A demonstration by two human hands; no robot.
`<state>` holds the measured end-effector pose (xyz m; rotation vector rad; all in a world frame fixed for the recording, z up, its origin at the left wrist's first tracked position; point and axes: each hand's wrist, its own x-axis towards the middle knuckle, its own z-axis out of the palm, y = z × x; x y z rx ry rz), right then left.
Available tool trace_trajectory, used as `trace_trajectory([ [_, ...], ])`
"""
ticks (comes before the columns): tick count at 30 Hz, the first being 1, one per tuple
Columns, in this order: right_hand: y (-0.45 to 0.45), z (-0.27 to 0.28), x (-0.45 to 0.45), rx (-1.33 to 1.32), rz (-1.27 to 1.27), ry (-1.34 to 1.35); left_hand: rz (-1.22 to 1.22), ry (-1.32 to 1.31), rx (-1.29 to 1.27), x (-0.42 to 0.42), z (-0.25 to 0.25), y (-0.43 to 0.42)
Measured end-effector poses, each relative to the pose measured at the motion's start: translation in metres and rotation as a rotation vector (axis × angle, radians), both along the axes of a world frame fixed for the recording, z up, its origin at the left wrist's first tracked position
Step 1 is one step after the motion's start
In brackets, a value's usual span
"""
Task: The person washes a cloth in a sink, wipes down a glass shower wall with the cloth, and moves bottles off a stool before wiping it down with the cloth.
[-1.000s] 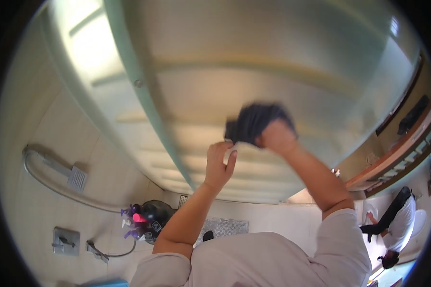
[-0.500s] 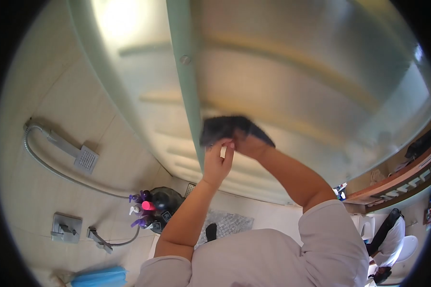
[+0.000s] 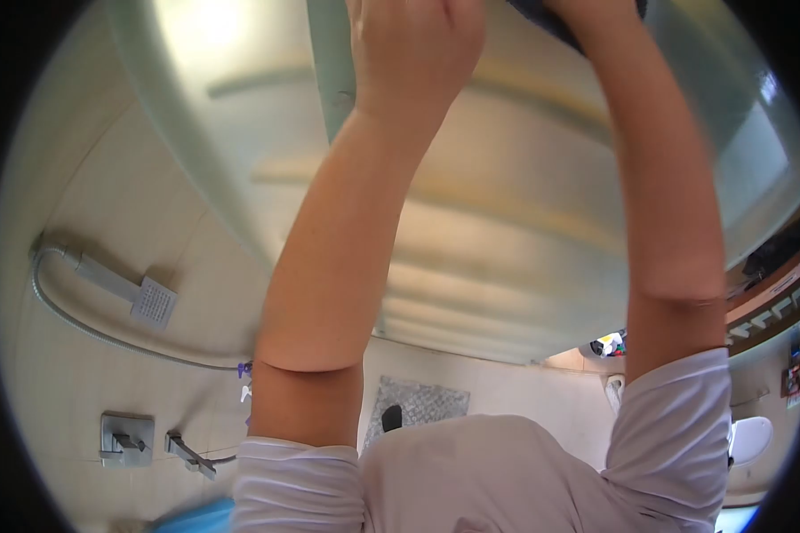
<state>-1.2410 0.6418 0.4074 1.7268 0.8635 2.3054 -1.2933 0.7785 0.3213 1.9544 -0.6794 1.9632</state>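
Both my arms reach up along a frosted glass panel [image 3: 507, 231] with a greenish vertical edge. My left hand [image 3: 418, 44] is raised at the top, near that edge. Its fingers run out of view and are partly hidden, so their grip is unclear. Farther right, my right hand [image 3: 596, 11] is cut off by the frame's upper border. A dark cloth [image 3: 556, 22] shows around it, against the glass, with most of the cloth out of view.
On the left tiled wall are a hand shower [image 3: 154, 302] with a hose and a mixer tap [image 3: 126, 440]. Below lie a grey patterned mat [image 3: 436, 401] and something blue [image 3: 191, 518]. A wooden shelf [image 3: 764, 298] and a white toilet [image 3: 752, 440] stand at the right.
Both hands have moved up from the middle of the glass. They have drawn apart, the right one going rightward with the dark cloth. The person at the right is hidden now.
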Motion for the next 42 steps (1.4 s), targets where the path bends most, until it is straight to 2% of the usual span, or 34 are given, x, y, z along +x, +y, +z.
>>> trace_trajectory([
  [3,-0.006,-0.061,-0.02,-0.227,-0.013,1.078,-0.038,0.054,0.065,-0.007,-0.013,-0.026],
  [4,-0.009,-0.109,-0.002,-0.288,-0.008,0.837,-0.003,0.044,-0.054,0.003,-0.047,-0.045],
  [5,-0.012,-0.165,0.004,-0.361,0.023,0.797,-0.022,0.027,-0.131,0.013,-0.083,-0.052],
  [6,-0.016,-0.217,0.006,-0.416,0.08,0.881,-0.025,0.3,-0.206,0.009,-0.139,-0.056],
  [7,-0.024,-0.272,0.007,-0.439,0.214,1.093,0.081,0.237,-0.194,0.009,-0.205,-0.065],
  [8,-0.037,-0.326,0.007,-0.373,0.455,1.465,0.131,0.405,-0.174,-0.001,-0.265,-0.075],
  [9,-0.05,-0.369,-0.001,-0.27,0.614,1.794,0.066,0.601,-0.186,-0.017,-0.314,-0.082],
  [11,-0.074,-0.384,-0.032,-0.734,0.041,1.866,-0.072,0.916,-0.239,-0.039,-0.379,-0.091],
  [13,-0.092,-0.41,-0.019,-0.775,-0.008,1.015,-0.075,1.181,-0.413,-0.031,-0.357,-0.081],
  [14,-0.098,-0.412,-0.005,-0.785,-0.01,0.961,0.025,1.215,-0.385,-0.024,-0.339,-0.078],
  [15,-0.094,-0.386,-0.003,-0.793,-0.013,0.907,0.123,1.257,-0.358,-0.02,-0.308,-0.077],
  [16,-0.09,-0.358,-0.002,-0.798,-0.016,0.853,0.187,1.005,-0.3,-0.017,-0.28,-0.075],
  [17,-0.075,-0.298,-0.008,-0.736,0.1,1.378,0.246,0.75,-0.237,-0.009,-0.244,-0.07],
  [18,-0.074,-0.265,0.005,-0.575,0.181,0.747,0.322,0.066,-0.086,0.012,-0.188,-0.058],
  [19,-0.064,-0.192,-0.004,-0.592,-0.132,0.935,0.476,0.081,-0.092,0.011,-0.139,-0.061],
  [20,-0.062,-0.141,-0.005,-0.353,0.013,0.767,0.331,0.317,-0.127,-0.003,-0.073,-0.062],
  [21,-0.061,-0.09,-0.006,-0.122,0.184,0.605,0.417,0.272,-0.09,-0.002,-0.032,-0.061],
  [22,-0.063,-0.048,-0.003,-0.028,0.081,0.418,0.378,0.06,-0.134,0.005,0.011,-0.066],
  [23,-0.065,-0.024,0.0,0.066,-0.02,0.228,0.385,-0.061,-0.139,0.018,0.026,-0.068],
  [24,-0.066,-0.021,0.003,0.068,-0.05,0.17,0.394,-0.182,-0.145,0.031,0.042,-0.07],
  [26,-0.066,-0.02,0.007,0.073,-0.113,0.06,0.503,-0.234,-0.083,0.054,0.038,-0.07],
  [27,-0.065,-0.034,0.001,0.084,-0.145,0.058,0.503,-0.171,-0.06,0.055,0.023,-0.071],
  [29,-0.071,-0.088,-0.007,0.008,-0.171,0.272,0.498,-0.04,-0.007,0.042,-0.034,-0.072],
  [31,-0.085,-0.164,-0.003,-0.101,-0.027,0.458,0.445,0.11,-0.075,0.032,-0.121,-0.079],
  [32,-0.09,-0.198,-0.013,-0.161,-0.136,0.661,0.423,0.27,-0.053,0.025,-0.177,-0.081],
  [33,-0.11,-0.255,-0.009,-0.232,-0.072,0.736,0.418,0.494,-0.024,0.017,-0.246,-0.083],
  [34,-0.122,-0.298,-0.009,-0.336,0.019,1.073,0.381,0.692,0.026,0.004,-0.305,-0.087],
  [35,-0.135,-0.361,-0.013,-0.319,0.038,1.209,0.331,0.648,0.093,0.0,-0.357,-0.091],
  [36,-0.148,-0.423,-0.017,-0.293,0.053,1.342,0.269,0.739,0.01,-0.015,-0.396,-0.098],
  [37,-0.152,-0.441,-0.028,-0.396,-0.117,1.199,0.21,0.824,-0.075,-0.024,-0.414,-0.105],
  [39,-0.132,-0.384,-0.051,-0.366,0.03,1.275,0.172,0.826,-0.19,-0.026,-0.39,-0.11],
  [40,-0.129,-0.372,-0.049,-0.33,0.127,1.155,0.154,0.835,-0.241,-0.033,-0.368,-0.111],
  [41,-0.125,-0.359,-0.04,-0.287,0.218,1.037,0.222,0.744,-0.244,-0.027,-0.317,-0.107],
  [42,-0.122,-0.334,-0.031,-0.242,0.304,1.095,0.207,0.653,-0.275,-0.016,-0.271,-0.101],
])
